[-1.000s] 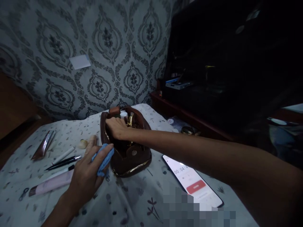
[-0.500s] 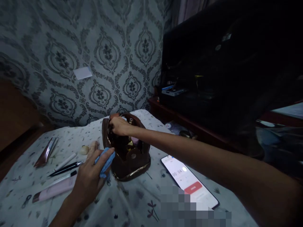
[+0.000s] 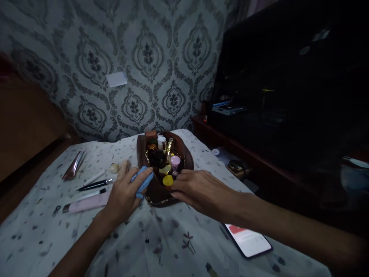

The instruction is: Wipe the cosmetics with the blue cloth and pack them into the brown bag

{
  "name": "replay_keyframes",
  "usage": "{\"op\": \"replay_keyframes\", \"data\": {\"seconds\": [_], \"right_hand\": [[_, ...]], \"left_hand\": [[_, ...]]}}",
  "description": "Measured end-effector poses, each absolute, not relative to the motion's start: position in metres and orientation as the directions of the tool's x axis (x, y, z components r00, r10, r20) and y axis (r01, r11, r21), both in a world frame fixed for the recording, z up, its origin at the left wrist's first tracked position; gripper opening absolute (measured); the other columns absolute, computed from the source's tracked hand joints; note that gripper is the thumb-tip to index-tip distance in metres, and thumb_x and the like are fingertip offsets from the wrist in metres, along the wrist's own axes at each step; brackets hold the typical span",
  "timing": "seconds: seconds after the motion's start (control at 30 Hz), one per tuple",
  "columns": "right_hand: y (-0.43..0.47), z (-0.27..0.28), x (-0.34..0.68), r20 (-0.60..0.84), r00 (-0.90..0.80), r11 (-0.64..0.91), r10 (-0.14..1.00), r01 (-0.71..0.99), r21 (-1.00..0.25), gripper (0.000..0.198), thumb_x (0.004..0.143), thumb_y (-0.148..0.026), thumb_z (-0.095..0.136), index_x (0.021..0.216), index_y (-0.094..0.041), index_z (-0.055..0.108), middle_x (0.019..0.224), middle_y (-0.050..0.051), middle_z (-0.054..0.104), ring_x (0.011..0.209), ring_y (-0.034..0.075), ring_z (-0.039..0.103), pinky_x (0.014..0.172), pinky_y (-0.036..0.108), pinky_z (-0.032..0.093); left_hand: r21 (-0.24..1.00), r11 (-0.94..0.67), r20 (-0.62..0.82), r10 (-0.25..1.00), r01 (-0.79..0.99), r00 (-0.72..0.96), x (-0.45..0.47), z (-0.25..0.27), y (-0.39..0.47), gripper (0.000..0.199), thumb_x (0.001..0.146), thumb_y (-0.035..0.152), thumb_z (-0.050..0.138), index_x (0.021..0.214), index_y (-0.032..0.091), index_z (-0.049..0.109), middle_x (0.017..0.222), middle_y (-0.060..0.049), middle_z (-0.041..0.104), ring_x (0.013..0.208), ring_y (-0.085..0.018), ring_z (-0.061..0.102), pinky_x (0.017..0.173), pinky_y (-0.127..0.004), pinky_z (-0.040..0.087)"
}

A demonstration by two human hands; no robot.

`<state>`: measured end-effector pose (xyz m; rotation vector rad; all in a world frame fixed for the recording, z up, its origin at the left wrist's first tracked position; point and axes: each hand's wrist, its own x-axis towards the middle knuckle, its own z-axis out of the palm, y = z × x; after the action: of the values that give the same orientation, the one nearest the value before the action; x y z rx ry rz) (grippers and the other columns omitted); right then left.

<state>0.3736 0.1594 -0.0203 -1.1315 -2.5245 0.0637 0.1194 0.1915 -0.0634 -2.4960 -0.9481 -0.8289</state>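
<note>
A brown cosmetic bag [image 3: 161, 197] stands unzipped on the bedspread, with several small bottles and jars inside. Among them I make out a pink-lidded container [image 3: 175, 162], a yellow lid [image 3: 168, 180], a white cap [image 3: 161, 143] and gold tubes [image 3: 169, 148]. My left hand [image 3: 125, 192] is closed round a crumpled blue cloth [image 3: 143, 184], beside the bag's left front edge. At the bag's near right rim, my right hand [image 3: 198, 188] has its fingers curled and pressed together over the edge; its fingertips are partly hidden.
Left of the bag lie a shiny metallic tube [image 3: 74, 165], a white stick [image 3: 93, 177], a black pen [image 3: 95, 185], a pink tube [image 3: 86, 203] and a pale round item [image 3: 114, 168]. A lit phone [image 3: 250, 242] lies under my right forearm. A dark television [image 3: 282, 115] stands at right.
My right hand has come out of the bag's far left part and moved to its near right rim, uncovering the contents. My left hand keeps the blue cloth. The view has shifted left.
</note>
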Motion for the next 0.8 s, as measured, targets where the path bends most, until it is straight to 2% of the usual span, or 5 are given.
{"op": "replay_keyframes", "data": {"seconds": [0.17, 0.3, 0.4, 0.53, 0.8], "right_hand": [[0.147, -0.038, 0.377, 0.316, -0.685, 0.734, 0.657, 0.676, -0.06, 0.019, 0.094, -0.014, 0.05, 0.1, -0.02, 0.067, 0.09, 0.008, 0.07, 0.082, 0.019, 0.062, 0.069, 0.029, 0.051], [0.14, -0.039, 0.374, 0.371, -0.662, 0.725, 0.652, 0.687, -0.049, 0.023, 0.094, -0.011, 0.046, 0.102, -0.019, 0.066, 0.092, 0.009, 0.069, 0.084, 0.02, 0.062, 0.069, 0.031, 0.053], [0.135, -0.039, 0.371, 0.419, -0.647, 0.731, 0.637, 0.68, -0.06, 0.024, 0.095, -0.011, 0.045, 0.098, -0.02, 0.066, 0.094, 0.01, 0.069, 0.086, 0.021, 0.062, 0.069, 0.032, 0.054], [0.13, -0.042, 0.362, 0.466, -0.645, 0.742, 0.606, 0.67, -0.037, 0.021, 0.094, -0.01, 0.047, 0.097, -0.018, 0.067, 0.095, 0.01, 0.068, 0.087, 0.021, 0.062, 0.067, 0.031, 0.053], [0.126, -0.043, 0.342, 0.5, -0.617, 0.729, 0.608, 0.684, -0.043, 0.018, 0.092, -0.009, 0.051, 0.089, -0.017, 0.067, 0.09, 0.009, 0.068, 0.087, 0.02, 0.062, 0.066, 0.029, 0.053]], "left_hand": [[-0.02, -0.728, 0.608, 0.535, 0.685, 0.586, 0.12, -0.063, 0.185, 0.044, 0.097, 0.019, 0.04, 0.14, 0.019, 0.05, 0.117, -0.014, 0.064, 0.105, -0.024, 0.064, 0.103, -0.051, 0.047], [0.242, -0.661, 0.604, 0.676, 0.71, 0.423, 0.091, -0.066, 0.195, 0.044, 0.097, 0.025, 0.041, 0.14, 0.018, 0.048, 0.132, -0.013, 0.06, 0.123, -0.024, 0.056, 0.107, -0.044, 0.045], [0.389, -0.476, 0.566, 0.799, 0.788, 0.203, 0.047, -0.068, 0.226, 0.043, 0.095, 0.032, 0.041, 0.131, 0.014, 0.054, 0.128, -0.013, 0.063, 0.118, -0.026, 0.06, 0.103, -0.043, 0.047], [0.258, -0.134, 0.305, 0.951, 0.957, 0.051, -0.002, -0.072, 0.276, 0.048, 0.092, 0.031, 0.036, 0.133, 0.015, 0.054, 0.129, -0.012, 0.061, 0.12, -0.028, 0.057, 0.104, -0.041, 0.044], [0.215, -0.153, 0.044, 0.988, 0.965, 0.146, 0.003, -0.106, 0.317, 0.033, 0.088, 0.044, 0.049, 0.107, 0.022, 0.065, 0.098, -0.008, 0.07, 0.092, -0.025, 0.065, 0.079, -0.031, 0.048]]}}
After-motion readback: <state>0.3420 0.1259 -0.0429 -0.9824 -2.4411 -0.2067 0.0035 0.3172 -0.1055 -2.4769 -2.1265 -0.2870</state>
